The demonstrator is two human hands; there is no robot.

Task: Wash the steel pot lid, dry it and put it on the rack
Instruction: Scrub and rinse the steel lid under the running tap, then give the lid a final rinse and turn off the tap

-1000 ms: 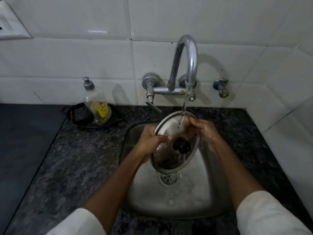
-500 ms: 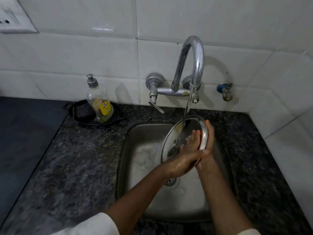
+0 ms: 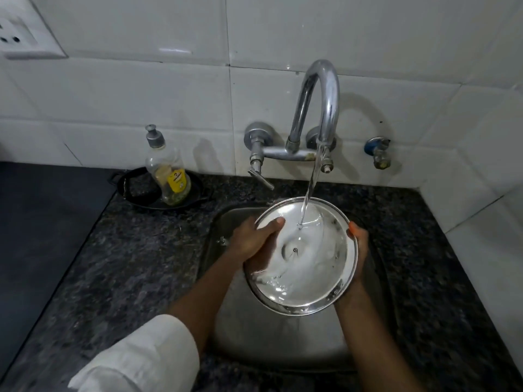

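Observation:
The round steel pot lid (image 3: 308, 267) is held over the steel sink (image 3: 235, 329), its shiny underside turned up toward me. Water from the chrome tap (image 3: 319, 108) runs onto its upper part and pools inside. My left hand (image 3: 252, 239) grips the lid's left rim, thumb over the edge. My right hand (image 3: 359, 250) holds the right rim from behind, mostly hidden by the lid. The lid's knob is out of sight underneath. No rack is in view.
A dish soap bottle (image 3: 167, 171) stands in a small black pan (image 3: 135, 190) on the dark granite counter (image 3: 127, 264), left of the sink. A small blue valve (image 3: 377, 149) sticks out of the white tiled wall. A wall socket (image 3: 19, 38) sits top left.
The lid has been turned from knob-side toward me to underside up. My left hand moved off the lid's face to its left rim, and my right hand shifted to the right rim.

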